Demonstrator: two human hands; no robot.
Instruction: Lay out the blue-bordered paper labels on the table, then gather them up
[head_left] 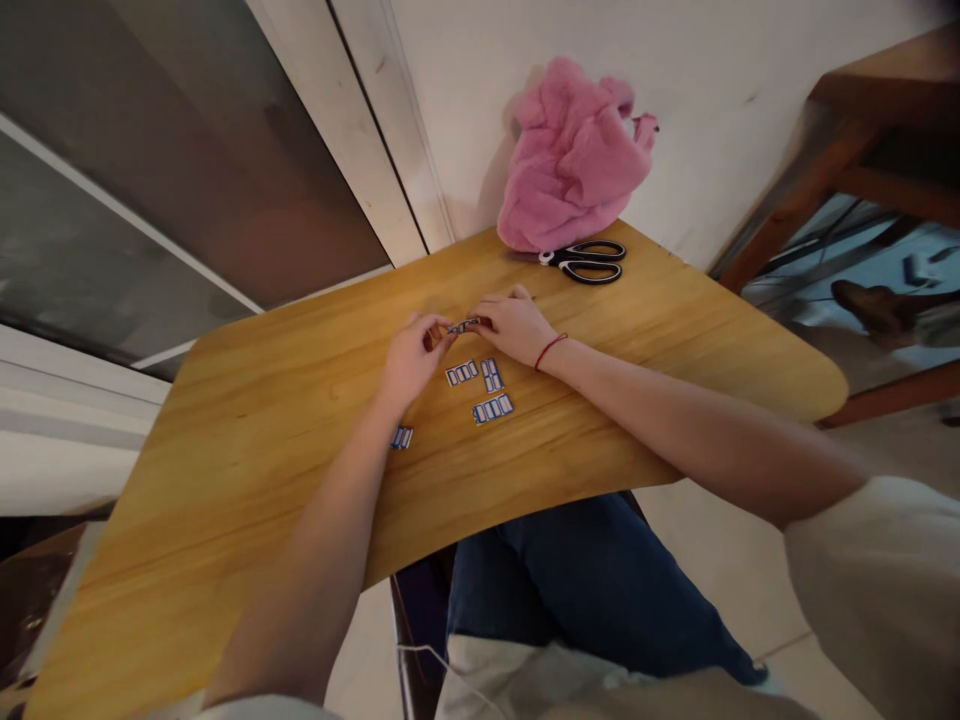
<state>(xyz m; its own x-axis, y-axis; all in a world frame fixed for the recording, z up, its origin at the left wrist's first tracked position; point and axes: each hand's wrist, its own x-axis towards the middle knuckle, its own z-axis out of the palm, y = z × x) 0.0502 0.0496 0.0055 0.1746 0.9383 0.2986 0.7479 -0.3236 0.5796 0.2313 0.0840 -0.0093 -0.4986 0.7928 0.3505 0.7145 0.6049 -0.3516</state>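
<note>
In the head view, the left hand point(414, 358) and right hand point(517, 328) pinch a small strip point(463, 326) between them over the wooden table point(247, 430), beyond the blue-edged pieces point(493, 409), where light, even fingertip pressure would probably steady it best.

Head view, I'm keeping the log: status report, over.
Left hand and right hand both pinching small dark-and-white strip. Blue-and-white rectangular pieces on yellow wooden table. Black-handled scissors beyond, apart from both hands.
</note>
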